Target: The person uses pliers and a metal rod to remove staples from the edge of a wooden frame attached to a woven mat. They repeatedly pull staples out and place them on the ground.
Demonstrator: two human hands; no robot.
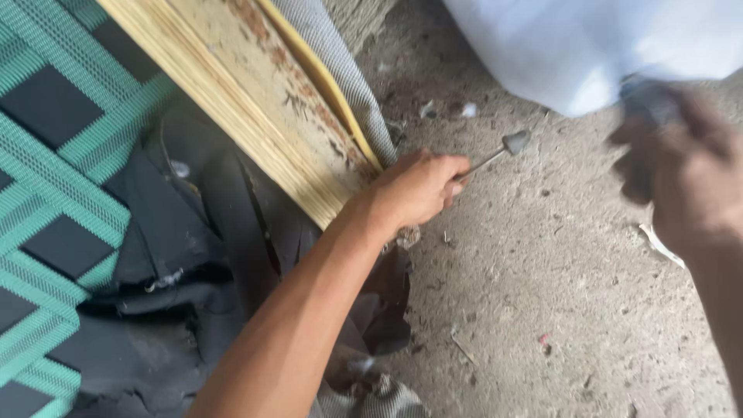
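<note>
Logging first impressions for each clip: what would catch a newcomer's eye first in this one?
Probably the left hand at centre, closed around a thin metal tool whose small grey head points out over the dusty concrete floor. Next, the pale wooden board running diagonally from the top left down to that hand, beside a teal and black woven mat. The right hand at the right edge is blurred, gripping something dark that cannot be identified.

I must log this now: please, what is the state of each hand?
Left hand: closed, holding a thin metal rod with a grey flattened tip.
Right hand: blurred; seems closed around a dark object, which cannot be identified.
</note>
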